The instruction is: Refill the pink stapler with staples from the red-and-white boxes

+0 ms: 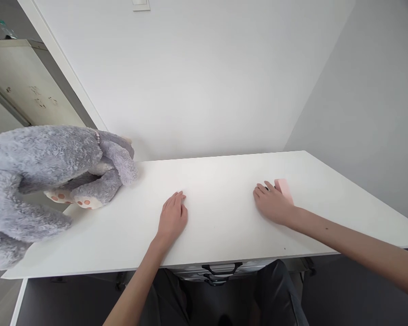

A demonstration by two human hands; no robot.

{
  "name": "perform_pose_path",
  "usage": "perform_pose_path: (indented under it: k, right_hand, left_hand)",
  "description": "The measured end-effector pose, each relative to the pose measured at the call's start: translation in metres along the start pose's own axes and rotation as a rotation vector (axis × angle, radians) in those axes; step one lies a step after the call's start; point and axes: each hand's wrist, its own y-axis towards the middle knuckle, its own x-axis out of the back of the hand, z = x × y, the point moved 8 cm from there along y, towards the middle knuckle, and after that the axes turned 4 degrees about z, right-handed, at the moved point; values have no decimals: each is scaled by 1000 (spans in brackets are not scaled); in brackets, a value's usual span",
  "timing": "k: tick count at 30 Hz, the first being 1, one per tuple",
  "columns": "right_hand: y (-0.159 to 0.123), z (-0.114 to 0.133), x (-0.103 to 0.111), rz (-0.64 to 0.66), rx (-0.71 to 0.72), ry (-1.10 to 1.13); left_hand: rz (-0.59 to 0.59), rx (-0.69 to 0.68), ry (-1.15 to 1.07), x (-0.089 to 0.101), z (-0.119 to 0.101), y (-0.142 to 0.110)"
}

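My left hand (pixel 172 216) lies palm down on the white tabletop (pixel 217 217), fingers stretched together and loosely bent, with nothing in it. Farther right, my right hand (pixel 271 203) is curled over a small pink object (pixel 284 190) with smooth, straight sides. A bit of something black shows between its fingers. Most of what is under this hand is hidden, so I cannot tell what kind of thing the pink object is.
A large grey plush toy (pixel 51 154) with pale foot pads leans over the table's left end. White wall (pixel 204 81) rises behind the table, grey wall (pixel 370 113) on the right. Drawers with black handles (pixel 221 269) sit under the front edge, between my legs.
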Motion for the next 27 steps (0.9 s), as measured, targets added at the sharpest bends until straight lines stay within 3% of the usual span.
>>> perform_pose_path:
  k: [6,10,12,15,20,23,27]
  right_hand:
    - [-22,-64,-4,25,1,-163]
    - [-31,-71,-1,-12,47,-202]
    - [-33,-56,6,-61,61,-181]
    - [-27,-13,9,-70,103,-48]
    - [6,52,0,-21,21,192]
    - [30,72,-3,4,-2,290]
    - [57,78,-1,39,-13,362]
  left_hand:
    - [6,6,11,0,0,0]
    - [-1,-2,16,1,-1,0]
    - [-1,-5,24,0,-1,1]
    - [-9,-15,29,0,-2,2]
    - [-1,-19,44,0,-2,4]
    - [21,-32,57,-2,-4,6]
    - [61,-43,66,-8,-4,12]
